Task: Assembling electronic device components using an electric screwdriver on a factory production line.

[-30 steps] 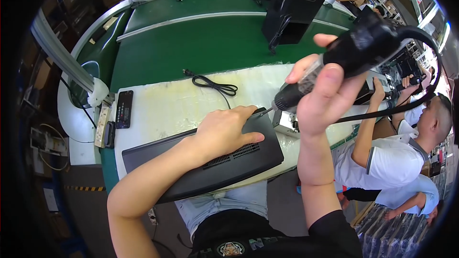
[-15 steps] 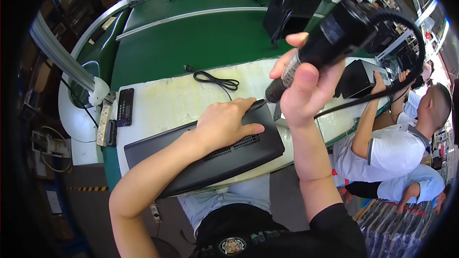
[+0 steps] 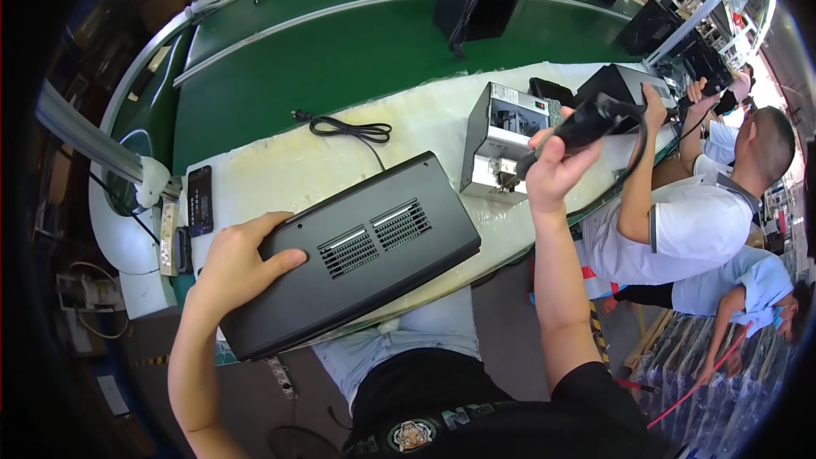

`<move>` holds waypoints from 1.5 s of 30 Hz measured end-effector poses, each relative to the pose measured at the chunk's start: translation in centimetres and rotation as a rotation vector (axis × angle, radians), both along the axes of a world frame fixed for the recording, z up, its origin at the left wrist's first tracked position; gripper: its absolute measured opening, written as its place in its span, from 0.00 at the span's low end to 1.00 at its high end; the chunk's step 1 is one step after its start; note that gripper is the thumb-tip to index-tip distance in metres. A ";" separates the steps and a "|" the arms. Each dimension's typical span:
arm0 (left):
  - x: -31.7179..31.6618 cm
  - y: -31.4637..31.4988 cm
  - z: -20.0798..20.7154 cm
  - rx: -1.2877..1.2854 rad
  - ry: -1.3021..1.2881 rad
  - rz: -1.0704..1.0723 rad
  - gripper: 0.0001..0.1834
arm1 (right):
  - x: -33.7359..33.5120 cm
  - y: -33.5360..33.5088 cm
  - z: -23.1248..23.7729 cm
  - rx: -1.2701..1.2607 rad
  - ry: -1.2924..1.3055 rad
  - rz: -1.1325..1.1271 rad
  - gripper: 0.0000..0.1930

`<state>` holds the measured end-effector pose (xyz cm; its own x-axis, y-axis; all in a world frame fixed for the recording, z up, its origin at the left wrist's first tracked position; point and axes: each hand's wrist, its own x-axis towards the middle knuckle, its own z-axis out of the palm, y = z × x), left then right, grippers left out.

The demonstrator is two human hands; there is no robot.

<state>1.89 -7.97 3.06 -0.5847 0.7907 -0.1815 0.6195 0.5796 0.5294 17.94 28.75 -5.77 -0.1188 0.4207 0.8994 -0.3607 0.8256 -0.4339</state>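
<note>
A black metal casing (image 3: 391, 280) with two slotted vent panels lies flat before me, tilted across the table's near edge. My left hand (image 3: 242, 259) grips its left end, the thumb on the top face and the fingers along the far edge. Up and to the right, my right hand (image 3: 561, 168) is wrapped round a black electric screwdriver (image 3: 586, 123) with a thick cable at its back. The tool is held in the air, off the casing, its front end angled down to the left. Its bit cannot be made out.
Right of the casing stands an open metal chassis (image 3: 480, 149) with parts inside. A coiled black power cord (image 3: 353, 130) and a remote control (image 3: 201, 200) lie on the white-covered table. Beyond is a green conveyor (image 3: 297, 76) bearing a tall black speaker (image 3: 484, 0). A co-worker (image 3: 705, 195) sits close at right.
My left hand has moved from the casing's right part to its left end. The screwdriver has been drawn away from the casing, and the metal chassis has come into plain sight.
</note>
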 end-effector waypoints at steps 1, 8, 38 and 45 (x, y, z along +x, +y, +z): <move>0.0 -0.1 -0.2 0.031 0.029 0.002 0.28 | 0.2 0.0 -0.3 -0.023 -0.012 0.007 0.32; -0.1 -1.5 -2.4 0.194 0.176 -0.006 0.28 | 2.6 -7.0 8.0 -0.338 -0.205 0.357 0.33; -0.9 -2.4 -3.2 0.132 0.212 -0.086 0.29 | -14.2 -22.5 11.2 0.017 -0.093 0.910 0.26; -4.6 -9.9 -6.9 0.269 -0.264 0.235 0.21 | -14.4 -22.6 10.9 0.004 -0.114 0.992 0.29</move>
